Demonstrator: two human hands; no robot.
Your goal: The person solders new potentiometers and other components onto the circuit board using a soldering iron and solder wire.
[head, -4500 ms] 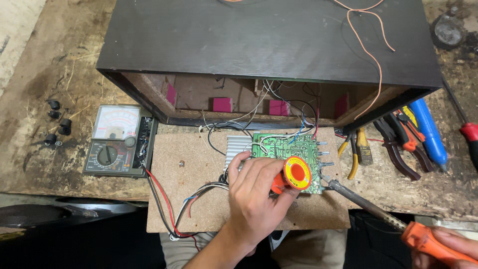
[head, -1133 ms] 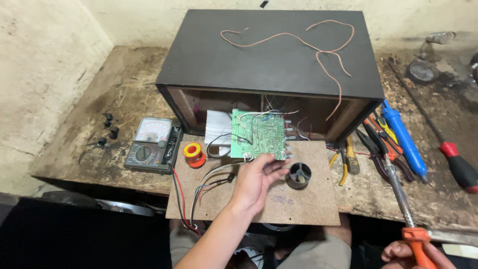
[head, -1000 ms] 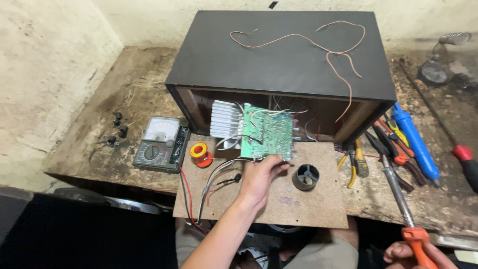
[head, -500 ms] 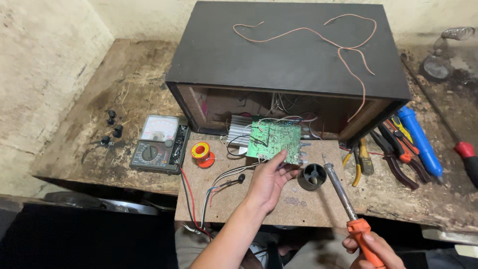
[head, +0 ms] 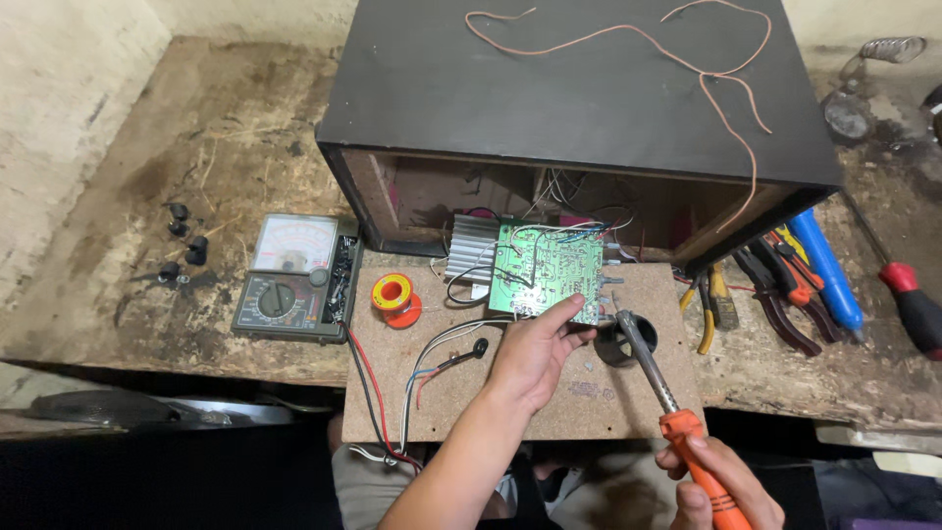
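The green circuit board (head: 546,273), tilted up before the open black cabinet (head: 579,98), is pinched at its near edge by the left hand (head: 535,353), while the right hand (head: 721,486), near right, grips an orange-handled soldering iron (head: 659,393) whose tip sits just beside the board.

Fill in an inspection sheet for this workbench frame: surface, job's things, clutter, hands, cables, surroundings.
Surface: worn, stained bench with a brown board laid on it.
Job's things: green circuit board with a metal heat sink, tilted up; orange-handled soldering iron, its tip near the board's lower right corner.
Clutter: meter, solder spool, small black tin, black knobs, pliers, blue tool, red-handled screwdriver.
Hands: left hand pinches the circuit board's lower edge; right hand has a grip on the iron's handle.
Cables: red and black leads; copper wire on the black cabinet.
Surroundings: pale wall.
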